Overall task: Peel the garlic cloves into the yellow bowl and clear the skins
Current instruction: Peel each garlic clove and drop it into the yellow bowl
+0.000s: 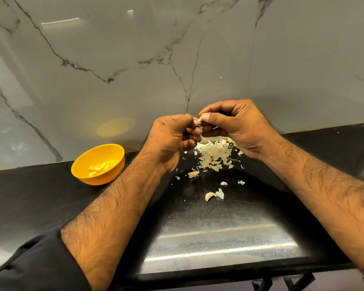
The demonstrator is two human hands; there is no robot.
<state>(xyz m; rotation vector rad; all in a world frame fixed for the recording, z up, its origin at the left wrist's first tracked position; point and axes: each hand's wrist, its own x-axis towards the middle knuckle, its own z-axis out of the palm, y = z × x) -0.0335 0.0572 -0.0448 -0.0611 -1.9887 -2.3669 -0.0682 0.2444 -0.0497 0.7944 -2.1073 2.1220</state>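
Note:
Both hands meet above the black counter, holding one garlic clove [199, 120] between them. My left hand [172, 139] grips it with curled fingers, and my right hand [235, 124] pinches its skin with thumb and forefinger. Directly below lies a pile of white garlic skins [215, 154]. Two unpeeled cloves lie loose on the counter, one [193, 174] near the pile and another [209, 196] closer to me. The yellow bowl [114, 153] stands to the left against the wall, with several peeled cloves [100, 167] inside.
The black counter [219, 227] runs along a grey marble wall [135, 59]. Small skin scraps [241, 182] are scattered around the pile. The counter's front edge [240, 271] is close to me, with a dark sleeve [29, 267] at the lower left.

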